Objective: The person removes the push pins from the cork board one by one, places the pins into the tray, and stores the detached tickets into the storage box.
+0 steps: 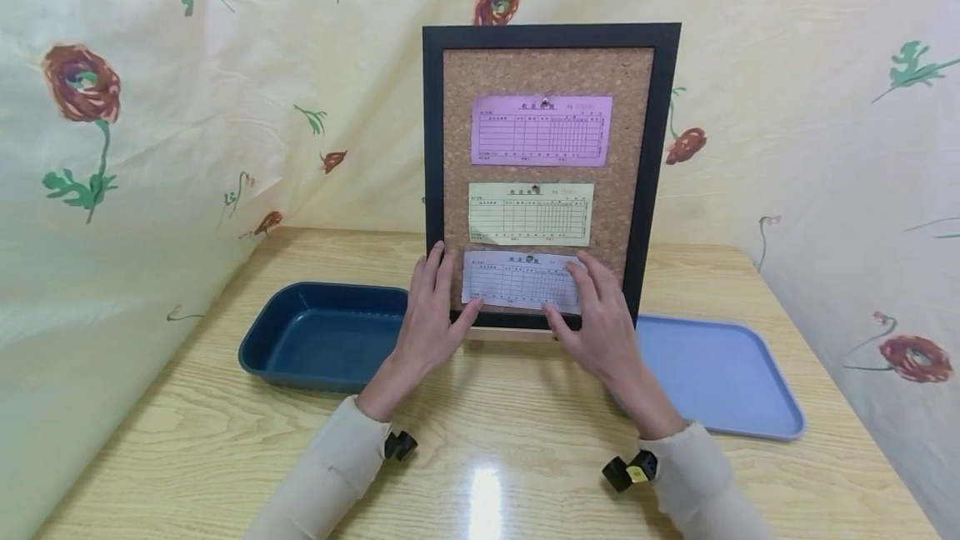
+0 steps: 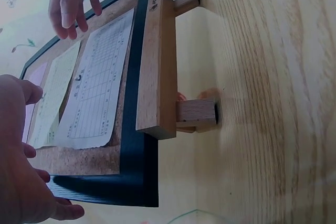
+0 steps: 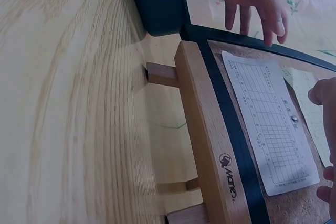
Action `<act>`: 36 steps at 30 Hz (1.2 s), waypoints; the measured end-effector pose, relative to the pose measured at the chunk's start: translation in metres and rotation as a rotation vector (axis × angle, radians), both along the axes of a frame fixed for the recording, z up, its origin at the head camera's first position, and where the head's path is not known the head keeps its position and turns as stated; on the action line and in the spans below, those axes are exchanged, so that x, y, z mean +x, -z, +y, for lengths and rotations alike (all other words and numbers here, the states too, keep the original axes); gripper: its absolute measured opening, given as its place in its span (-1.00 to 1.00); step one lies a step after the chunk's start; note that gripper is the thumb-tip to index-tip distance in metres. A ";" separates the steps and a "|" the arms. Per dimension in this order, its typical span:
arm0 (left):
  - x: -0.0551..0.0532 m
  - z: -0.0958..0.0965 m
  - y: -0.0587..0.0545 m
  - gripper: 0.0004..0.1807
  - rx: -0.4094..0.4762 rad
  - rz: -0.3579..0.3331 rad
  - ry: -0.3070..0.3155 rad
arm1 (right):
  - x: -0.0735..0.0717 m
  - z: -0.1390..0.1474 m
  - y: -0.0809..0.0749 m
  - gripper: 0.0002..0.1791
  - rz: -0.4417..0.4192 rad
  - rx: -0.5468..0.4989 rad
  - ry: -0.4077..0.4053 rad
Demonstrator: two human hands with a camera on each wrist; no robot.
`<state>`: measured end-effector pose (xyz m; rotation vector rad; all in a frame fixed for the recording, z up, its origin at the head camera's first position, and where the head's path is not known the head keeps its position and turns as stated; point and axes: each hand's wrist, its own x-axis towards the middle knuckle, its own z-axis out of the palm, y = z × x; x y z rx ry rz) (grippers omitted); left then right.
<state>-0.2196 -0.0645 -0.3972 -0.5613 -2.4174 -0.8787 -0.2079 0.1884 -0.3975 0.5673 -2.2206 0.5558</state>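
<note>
Two hands, sleeved in cream. Left hand point(image 1: 431, 307): fingers relaxed and extended, at the corkboard's 8 o'clock, before the black frame point(image 1: 433, 132); we cannot tell whether it touches. Right hand point(image 1: 600, 315): fingers loosely bent, thumb apart, at 5 o'clock, before the right end of the white slip point(image 1: 506, 280); contact again we cannot tell.

One corkboard point(image 1: 525, 174), standing on the ledge point(image 2: 157, 72) of a wooden stand. On it we count three printed slips, each pinned near its top: white toward 6 o'clock, yellow slip point(image 1: 528, 219) near centre, pink slip point(image 1: 540, 136) toward 12.

Outward, we list one navy bin point(image 1: 322, 340) at 8 o'clock, one blue tray point(image 1: 712, 373) at 4, one wood-grain table point(image 1: 450, 440), one floral cloth point(image 1: 225, 82) behind.
</note>
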 end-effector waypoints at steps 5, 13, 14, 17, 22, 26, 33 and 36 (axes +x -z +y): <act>-0.002 0.002 0.001 -0.21 0.007 -0.010 0.001 | -0.004 -0.003 0.002 -0.32 0.034 -0.006 -0.003; -0.005 0.006 0.003 -0.25 0.046 0.027 0.004 | -0.008 -0.009 0.004 -0.34 0.052 -0.012 0.015; -0.006 0.006 0.004 -0.26 0.048 0.038 0.005 | -0.008 -0.010 0.005 -0.34 0.053 -0.013 0.020; -0.009 0.008 0.006 -0.29 0.053 0.071 0.009 | -0.009 -0.012 0.005 -0.37 0.059 -0.018 0.028; -0.012 0.011 0.009 -0.35 0.045 0.110 0.002 | -0.011 -0.016 0.005 -0.39 0.063 -0.022 0.026; -0.012 0.011 0.009 -0.35 0.037 0.107 -0.006 | -0.013 -0.018 0.005 -0.40 0.071 -0.024 0.027; -0.013 0.012 0.012 -0.36 0.028 0.124 -0.010 | -0.015 -0.023 0.006 -0.40 0.074 -0.022 0.050; -0.015 0.013 0.013 -0.38 0.028 0.140 -0.014 | -0.017 -0.025 0.006 -0.41 0.079 -0.017 0.066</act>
